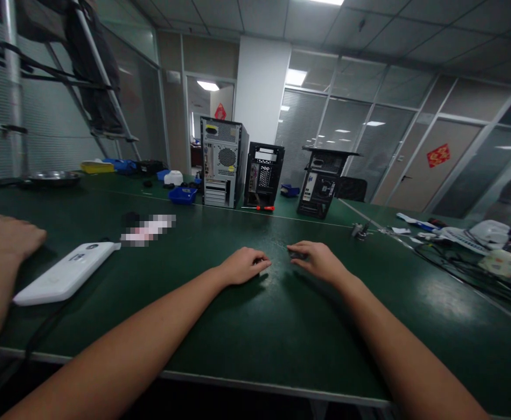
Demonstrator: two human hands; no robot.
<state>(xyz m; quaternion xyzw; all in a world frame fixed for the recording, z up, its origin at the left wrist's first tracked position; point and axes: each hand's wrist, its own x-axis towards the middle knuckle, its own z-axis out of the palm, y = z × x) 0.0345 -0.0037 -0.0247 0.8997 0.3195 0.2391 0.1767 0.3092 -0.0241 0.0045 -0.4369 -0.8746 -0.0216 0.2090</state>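
- L hand (245, 266): hanging low over green tabletop (259, 344), fingers curling in, thumb tip lying close to index; can't tell if gripping anything.
- R hand (319, 261): pinching sm. dark item (297, 255) btwn thumb & fingers.
- Sm. dark item: pointing twd L hand, mostly hiding in grip; too sm. to ID.
- White slab (67, 274): lying at left, co-worker's hand (13, 236) resting nearby.
- Metal part (360, 232): sitting beyond R hand, to right.
- Red-handled screwdriver (264, 208): lying at foot of mid. PC tower (265, 175).
- Blue tray (182, 195): sitting left of lg. PC tower (223, 160).
- Third PC tower (319, 181): standing farther right.
- Ladder (14, 93): standing back left, bearing a person.
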